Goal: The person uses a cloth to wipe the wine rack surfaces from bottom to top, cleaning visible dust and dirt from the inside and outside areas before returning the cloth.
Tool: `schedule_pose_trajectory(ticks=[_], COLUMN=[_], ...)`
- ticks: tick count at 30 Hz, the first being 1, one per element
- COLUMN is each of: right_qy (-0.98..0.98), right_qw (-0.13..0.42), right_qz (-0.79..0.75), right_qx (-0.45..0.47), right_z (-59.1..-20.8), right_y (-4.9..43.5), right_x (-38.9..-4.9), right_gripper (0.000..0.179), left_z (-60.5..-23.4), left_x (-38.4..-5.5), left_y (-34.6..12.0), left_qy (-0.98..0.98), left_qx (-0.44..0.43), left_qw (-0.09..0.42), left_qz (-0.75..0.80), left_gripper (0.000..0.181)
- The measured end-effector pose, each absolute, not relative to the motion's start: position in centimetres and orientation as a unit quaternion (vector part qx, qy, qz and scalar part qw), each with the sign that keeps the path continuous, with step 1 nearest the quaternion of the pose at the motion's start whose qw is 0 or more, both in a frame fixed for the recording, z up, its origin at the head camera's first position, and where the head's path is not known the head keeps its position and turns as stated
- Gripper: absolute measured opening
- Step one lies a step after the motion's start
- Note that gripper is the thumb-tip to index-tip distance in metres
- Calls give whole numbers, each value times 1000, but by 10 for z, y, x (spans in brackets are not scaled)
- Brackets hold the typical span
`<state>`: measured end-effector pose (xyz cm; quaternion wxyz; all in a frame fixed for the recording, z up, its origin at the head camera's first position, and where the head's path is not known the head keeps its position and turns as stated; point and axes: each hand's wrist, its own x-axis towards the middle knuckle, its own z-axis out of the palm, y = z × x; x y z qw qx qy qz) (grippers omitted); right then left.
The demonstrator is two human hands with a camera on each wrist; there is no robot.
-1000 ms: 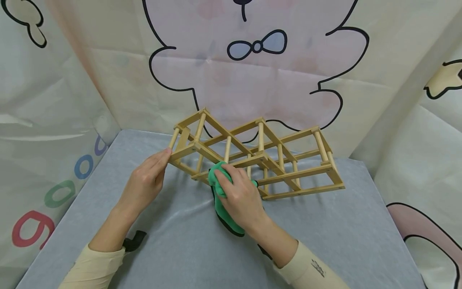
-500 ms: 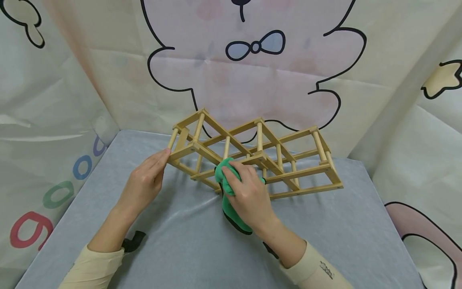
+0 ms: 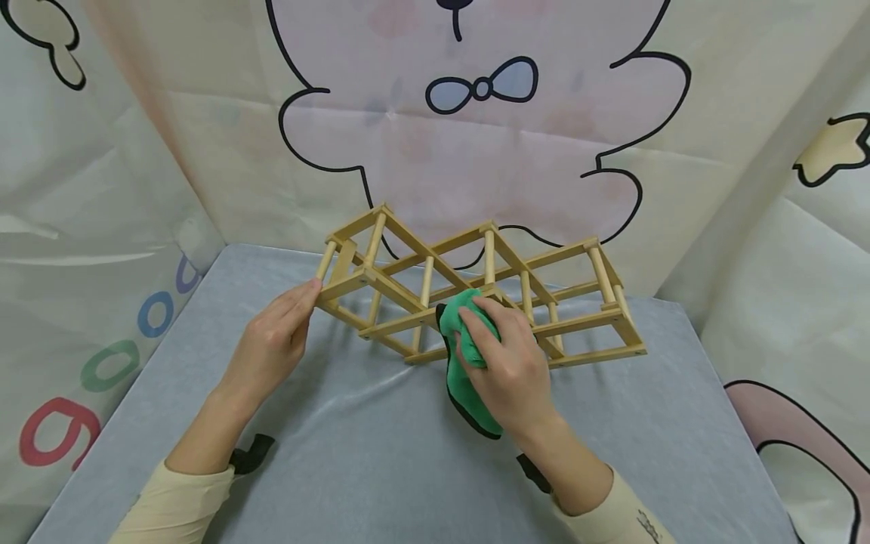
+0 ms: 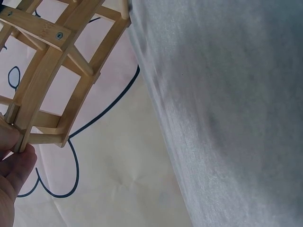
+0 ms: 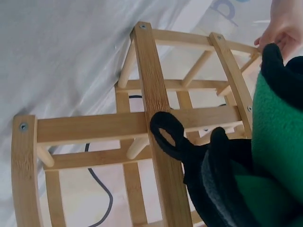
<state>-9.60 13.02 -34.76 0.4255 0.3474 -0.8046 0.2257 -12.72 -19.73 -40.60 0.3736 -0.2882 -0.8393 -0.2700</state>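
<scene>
A light wooden slatted rack with round dowels lies at an angle over the table. My left hand pinches its left end between thumb and fingers; in the left wrist view the fingertips close on a slat. My right hand grips a bunched green cloth with black edging against the middle of the rack's near side. From the right wrist, the cloth and its black hanging loop overlap a slat. Part of the rack is hidden behind the right hand and cloth.
A grey-blue cloth covers the table. Printed fabric walls with cartoon figures stand behind and at both sides. A black strap piece shows at the left wrist, another at the right.
My right hand has slid rightward along the rack with the green cloth, from left of the middle to the middle. The left hand and the rack hold nearly still.
</scene>
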Motion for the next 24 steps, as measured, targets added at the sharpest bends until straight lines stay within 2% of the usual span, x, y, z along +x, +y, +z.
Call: schedule_pose_trajectory(ticks=[7, 24], right_qy=[-793, -800], right_qw=[440, 434], right_qz=[234, 226], right_qx=[352, 346], right_z=[-346, -363], right_y=[140, 158], right_x=[-95, -94], right_gripper=[23, 25], left_z=[-406, -407], left_x=[-127, -127], left_y=[-197, -197], left_qy=[-840, -838], left_qx=[-286, -289], left_qw=[373, 374], left_qz=[-270, -274], left_gripper=[70, 70])
